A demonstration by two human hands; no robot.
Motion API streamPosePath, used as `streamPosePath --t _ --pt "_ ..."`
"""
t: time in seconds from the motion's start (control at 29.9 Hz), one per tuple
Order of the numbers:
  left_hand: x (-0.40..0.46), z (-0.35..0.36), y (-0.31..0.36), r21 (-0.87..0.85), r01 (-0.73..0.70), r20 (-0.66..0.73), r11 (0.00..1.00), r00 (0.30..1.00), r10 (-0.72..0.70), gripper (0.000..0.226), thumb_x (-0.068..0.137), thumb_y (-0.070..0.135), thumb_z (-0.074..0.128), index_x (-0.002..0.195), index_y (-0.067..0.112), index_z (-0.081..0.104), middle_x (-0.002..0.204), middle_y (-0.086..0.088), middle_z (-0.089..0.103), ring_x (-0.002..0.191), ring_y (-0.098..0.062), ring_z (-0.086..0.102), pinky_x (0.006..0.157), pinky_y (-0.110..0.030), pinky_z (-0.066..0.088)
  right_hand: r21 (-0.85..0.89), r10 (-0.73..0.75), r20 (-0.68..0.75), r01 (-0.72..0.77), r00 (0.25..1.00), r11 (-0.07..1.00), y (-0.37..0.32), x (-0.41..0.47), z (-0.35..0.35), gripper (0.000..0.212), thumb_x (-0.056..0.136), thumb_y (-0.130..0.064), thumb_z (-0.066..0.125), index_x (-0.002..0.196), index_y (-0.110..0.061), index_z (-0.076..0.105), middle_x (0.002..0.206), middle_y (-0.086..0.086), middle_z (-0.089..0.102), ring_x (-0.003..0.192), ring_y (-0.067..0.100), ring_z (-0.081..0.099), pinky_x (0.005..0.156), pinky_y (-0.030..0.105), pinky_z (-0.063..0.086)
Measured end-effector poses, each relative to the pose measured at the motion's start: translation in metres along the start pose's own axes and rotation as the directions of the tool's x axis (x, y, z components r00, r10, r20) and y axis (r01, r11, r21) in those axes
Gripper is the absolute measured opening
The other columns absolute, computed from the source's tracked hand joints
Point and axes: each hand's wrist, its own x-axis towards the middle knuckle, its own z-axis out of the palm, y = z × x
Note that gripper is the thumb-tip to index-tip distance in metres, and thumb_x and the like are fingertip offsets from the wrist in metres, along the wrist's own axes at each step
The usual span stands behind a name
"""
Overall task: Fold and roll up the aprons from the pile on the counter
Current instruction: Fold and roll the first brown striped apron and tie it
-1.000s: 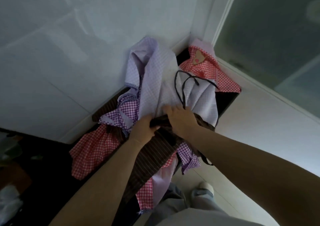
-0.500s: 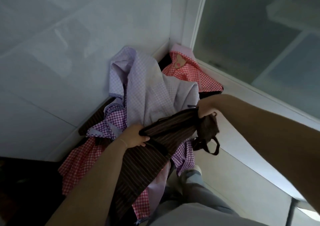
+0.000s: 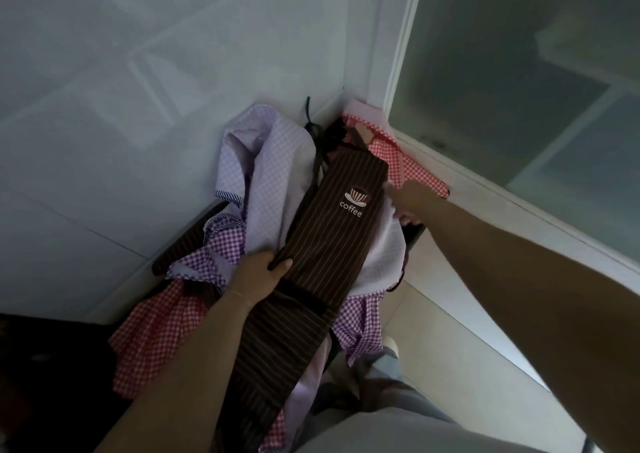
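A brown striped apron [image 3: 329, 241] with a white coffee logo lies folded lengthwise on top of the pile, running from the corner down over the counter's edge. My left hand [image 3: 258, 274] grips its left edge, thumb on top. My right hand [image 3: 410, 198] reaches beside the apron's upper right edge, fingers stretched forward over a pale cloth; whether it holds anything is unclear. Under it lie a lilac checked apron [image 3: 273, 175], a purple gingham one [image 3: 221, 255] and red gingham ones [image 3: 159, 334] [image 3: 412, 166].
The pile fills a dark counter [image 3: 183, 248] in a corner between a white tiled wall [image 3: 138, 88] and a frosted window [image 3: 526, 81]. A white sill [image 3: 485, 189] runs along the right. My legs and a shoe [image 3: 389, 343] show below.
The brown apron, held stretched between both hands before, now lies laid out flat on the pile with its logo up. My right hand let go of its end and moved toward the corner.
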Motion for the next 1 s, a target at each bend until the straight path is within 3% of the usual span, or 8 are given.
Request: streamPosePath --t 0.1,0.17,0.23,0.3,0.4,0.74,0.87,1.0 --pt "0.003 0.006 0.009 -0.084 0.011 -0.022 0.996 1.000 -0.013 0.042 0.100 0.036 0.044 0.132 0.010 0.050 0.131 -0.007 0.055 0.122 -0.023 0.050 0.096 -0.023 0.035 0.405 0.131 0.328 -0.264 0.936 0.875 0.007 -0.015 0.035 0.067 0.093 -0.062 0.039 0.127 -0.005 0.050 0.116 0.016 0.064 0.097 0.029 0.065 0.068 0.033 0.053" --pt "0.001 0.006 0.018 -0.180 0.045 0.009 0.983 0.999 -0.044 0.050 0.102 0.033 0.039 0.147 0.013 0.032 0.148 -0.004 0.038 0.136 -0.020 0.035 0.105 -0.022 0.024 0.686 0.088 0.414 -0.374 0.906 0.624 0.013 -0.017 0.058 0.071 0.089 -0.054 0.054 0.140 -0.007 0.038 0.137 0.013 0.052 0.120 0.031 0.054 0.083 0.037 0.052" --pt "0.000 0.006 0.022 -0.268 0.065 0.023 0.961 0.998 -0.061 0.050 0.103 0.032 0.037 0.149 0.013 0.027 0.151 -0.003 0.032 0.138 -0.017 0.030 0.106 -0.020 0.020 0.835 0.026 0.466 -0.449 0.885 0.320 0.018 -0.017 0.073 0.070 0.086 -0.046 0.064 0.138 -0.007 0.039 0.136 0.008 0.051 0.126 0.030 0.048 0.103 0.045 0.042" --pt "-0.001 0.002 0.024 -0.314 0.062 0.032 0.947 0.998 -0.055 0.050 0.102 0.037 0.038 0.146 0.014 0.034 0.147 -0.004 0.039 0.131 -0.013 0.036 0.104 -0.020 0.024 0.853 -0.084 0.512 -0.496 0.855 0.160 0.019 -0.018 0.078 0.050 0.087 -0.037 0.065 0.124 -0.006 0.049 0.118 0.009 0.058 0.112 0.029 0.055 0.099 0.047 0.041" --pt "-0.002 -0.001 0.027 -0.353 0.060 0.039 0.934 0.998 -0.049 0.049 0.098 0.043 0.043 0.138 0.014 0.046 0.137 -0.004 0.050 0.119 -0.012 0.045 0.100 -0.021 0.031 0.849 -0.162 0.527 -0.509 0.834 0.145 0.022 -0.025 0.081 0.040 0.087 -0.032 0.066 0.120 -0.011 0.054 0.115 0.011 0.061 0.105 0.028 0.059 0.089 0.047 0.045" --pt "-0.002 -0.011 0.034 -0.548 0.314 0.335 0.775 0.932 -0.140 0.076 0.072 0.050 0.072 0.132 0.007 0.052 0.127 -0.007 0.060 0.117 -0.021 0.056 0.109 -0.038 0.039 0.838 -0.139 0.543 -0.545 0.828 0.025 0.045 -0.040 0.100 0.073 0.079 -0.040 0.070 0.140 -0.011 0.041 0.136 0.015 0.051 0.121 0.035 0.051 0.094 0.053 0.045" --pt "-0.006 -0.009 0.040 -0.624 0.345 0.371 0.701 0.921 -0.122 0.046 0.085 0.024 0.068 0.126 0.010 0.054 0.116 -0.007 0.066 0.109 -0.022 0.061 0.100 -0.035 0.047 0.726 -0.159 0.679 -0.624 0.717 0.289 0.052 -0.061 0.103 0.073 0.075 -0.049 0.073 0.131 -0.012 0.044 0.133 0.015 0.053 0.120 0.035 0.052 0.100 0.052 0.043" --pt "-0.015 -0.015 0.045 -0.619 0.384 0.439 0.685 0.892 -0.103 0.058 0.081 0.027 0.069 0.131 0.004 0.052 0.121 -0.014 0.064 0.113 -0.027 0.060 0.105 -0.041 0.043 0.771 -0.113 0.618 -0.572 0.778 0.280 0.051 -0.075 0.104 0.077 0.071 -0.019 0.078 0.138 -0.007 0.040 0.127 0.014 0.056 0.117 0.033 0.053 0.101 0.049 0.042"
